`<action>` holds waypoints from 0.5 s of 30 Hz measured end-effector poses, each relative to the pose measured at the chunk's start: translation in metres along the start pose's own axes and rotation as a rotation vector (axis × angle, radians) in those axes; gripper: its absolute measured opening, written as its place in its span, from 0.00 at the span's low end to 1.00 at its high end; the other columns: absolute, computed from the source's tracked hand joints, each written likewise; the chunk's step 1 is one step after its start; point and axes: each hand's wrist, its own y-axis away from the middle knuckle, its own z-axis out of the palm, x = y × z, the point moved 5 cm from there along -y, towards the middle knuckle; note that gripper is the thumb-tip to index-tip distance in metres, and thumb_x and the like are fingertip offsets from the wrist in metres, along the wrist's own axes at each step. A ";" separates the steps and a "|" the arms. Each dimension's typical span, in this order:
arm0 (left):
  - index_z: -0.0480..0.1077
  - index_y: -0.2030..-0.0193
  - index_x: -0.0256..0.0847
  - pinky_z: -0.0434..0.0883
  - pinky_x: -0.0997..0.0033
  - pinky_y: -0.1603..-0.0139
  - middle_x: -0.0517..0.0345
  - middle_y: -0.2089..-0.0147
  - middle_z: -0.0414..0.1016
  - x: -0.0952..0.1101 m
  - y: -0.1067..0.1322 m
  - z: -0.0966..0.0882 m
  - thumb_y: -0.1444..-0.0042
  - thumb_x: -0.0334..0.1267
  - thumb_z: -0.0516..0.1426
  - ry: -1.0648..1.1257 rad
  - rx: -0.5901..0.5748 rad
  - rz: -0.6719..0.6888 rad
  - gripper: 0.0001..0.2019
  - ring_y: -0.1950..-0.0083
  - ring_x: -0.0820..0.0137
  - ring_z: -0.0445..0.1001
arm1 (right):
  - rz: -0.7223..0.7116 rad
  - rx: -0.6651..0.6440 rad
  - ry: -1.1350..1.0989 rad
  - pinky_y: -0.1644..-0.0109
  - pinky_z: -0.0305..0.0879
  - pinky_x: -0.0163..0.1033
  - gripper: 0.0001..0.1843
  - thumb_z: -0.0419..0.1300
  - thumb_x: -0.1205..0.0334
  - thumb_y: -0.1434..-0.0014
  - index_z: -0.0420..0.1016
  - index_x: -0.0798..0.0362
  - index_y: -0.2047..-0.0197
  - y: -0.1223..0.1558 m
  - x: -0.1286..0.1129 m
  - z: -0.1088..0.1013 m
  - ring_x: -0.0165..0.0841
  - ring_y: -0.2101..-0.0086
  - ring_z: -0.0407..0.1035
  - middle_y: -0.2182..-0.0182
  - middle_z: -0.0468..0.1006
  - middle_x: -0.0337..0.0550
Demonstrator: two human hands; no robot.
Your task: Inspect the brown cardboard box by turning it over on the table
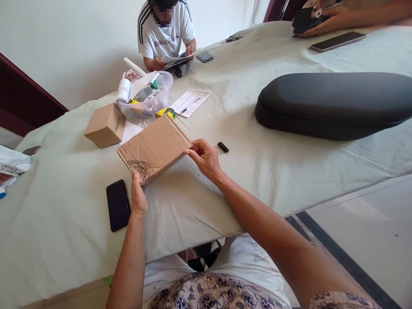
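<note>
I hold a flat piece of brown cardboard [154, 148] with dark scribbles near its lower corner, tilted just above the cloth-covered table [64, 223]. My left hand [138, 197] grips its near corner from below. My right hand [204, 156] pinches its right edge. A black phone [117, 204] lies on the cloth just left of my left hand. A small black object [223, 146] lies just right of my right hand.
A small closed cardboard box [104, 125] and a clear plastic tub [148, 96] of bottles and rolls sit behind the cardboard, with a paper sheet [189, 102] beside them. A large black cushion [334, 103] lies at the right. Another person [165, 34] sits opposite; someone's hand [325, 19] and a phone [337, 41] are far right.
</note>
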 end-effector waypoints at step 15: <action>0.64 0.30 0.43 0.56 0.58 0.23 0.43 0.31 0.70 -0.009 0.006 0.003 0.38 0.67 0.51 -0.306 0.000 0.168 0.38 0.25 0.58 0.63 | -0.004 0.056 0.128 0.64 0.64 0.40 0.26 0.61 0.32 0.41 0.74 0.49 0.68 0.000 0.001 -0.006 0.31 0.72 0.65 0.73 0.73 0.39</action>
